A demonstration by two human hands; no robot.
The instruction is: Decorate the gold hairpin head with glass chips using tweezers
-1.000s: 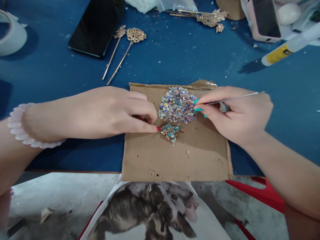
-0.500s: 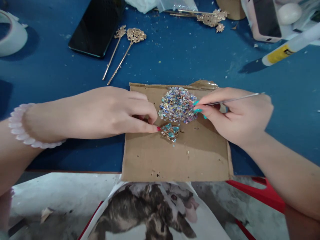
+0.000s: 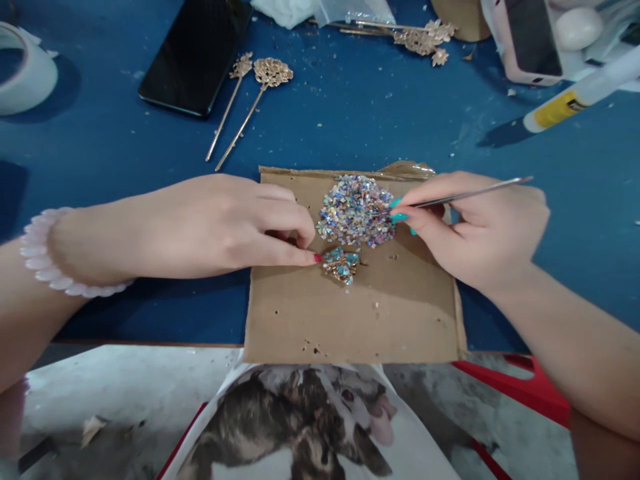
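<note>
My left hand (image 3: 235,223) is curled, its thumb tip pinching the left edge of a small gold ornament (image 3: 341,265) covered in blue chips; whatever lies under the fingers is hidden. Directly above the ornament lies a heap of tiny, shiny multicoloured chips (image 3: 355,210). Between the thumb and fingertips of my right hand (image 3: 480,230) is a pair of thin metal tweezers (image 3: 470,194), tips pointing into the right side of the heap. Both ornament and heap rest on a piece of cardboard (image 3: 350,327).
Two gold hairpins (image 3: 245,123) lie beside a black phone (image 3: 195,60) at the upper left. More gold hairpins (image 3: 423,37) lie at the back. A roll of white tape (image 3: 43,77) stands far left; a white-and-yellow tube (image 3: 557,110) lies at right.
My right hand has shifted slightly, and the tweezers' back end has tilted upward while their tips reach into the chips. The left hand and the ornament have stayed in place.
</note>
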